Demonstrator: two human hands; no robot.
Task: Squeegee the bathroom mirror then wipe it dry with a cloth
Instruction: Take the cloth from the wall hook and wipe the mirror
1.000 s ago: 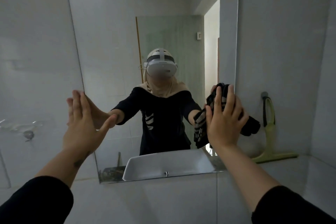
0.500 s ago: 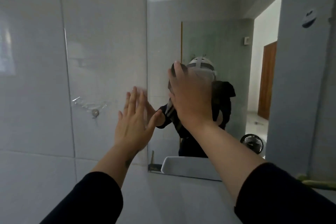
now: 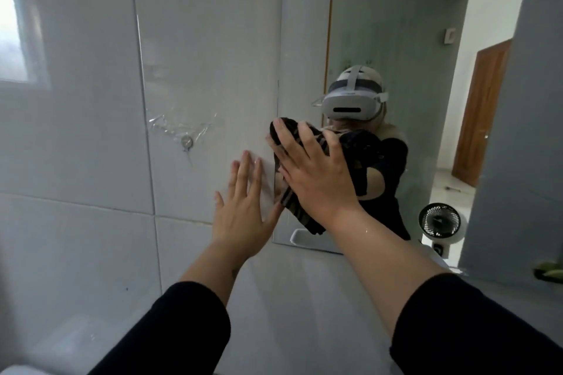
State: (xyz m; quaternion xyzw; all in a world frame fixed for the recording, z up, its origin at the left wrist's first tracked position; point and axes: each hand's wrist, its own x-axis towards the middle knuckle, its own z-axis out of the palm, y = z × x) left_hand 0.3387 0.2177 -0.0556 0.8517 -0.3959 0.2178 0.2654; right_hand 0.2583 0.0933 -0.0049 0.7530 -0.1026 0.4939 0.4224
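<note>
The bathroom mirror (image 3: 380,24) hangs on the tiled wall and fills the upper right of the view. My right hand (image 3: 313,173) presses a dark striped cloth (image 3: 300,213) flat against the mirror's lower left edge. My left hand (image 3: 243,207) lies flat and open on the white tile just left of the mirror's edge, holding nothing. A green squeegee (image 3: 548,272) shows only partly at the far right edge, on the ledge.
A metal wall hook (image 3: 186,141) with torn clear film sits on the tile at left. A bright window (image 3: 12,36) is at far left. The mirror reflects a small fan (image 3: 440,221), a wooden door (image 3: 481,113) and a white basin (image 3: 300,237).
My right hand has swept the cloth from the mirror's right edge across to its lower left edge. My left hand slid from the mirror's edge onto the tile. My view turned left.
</note>
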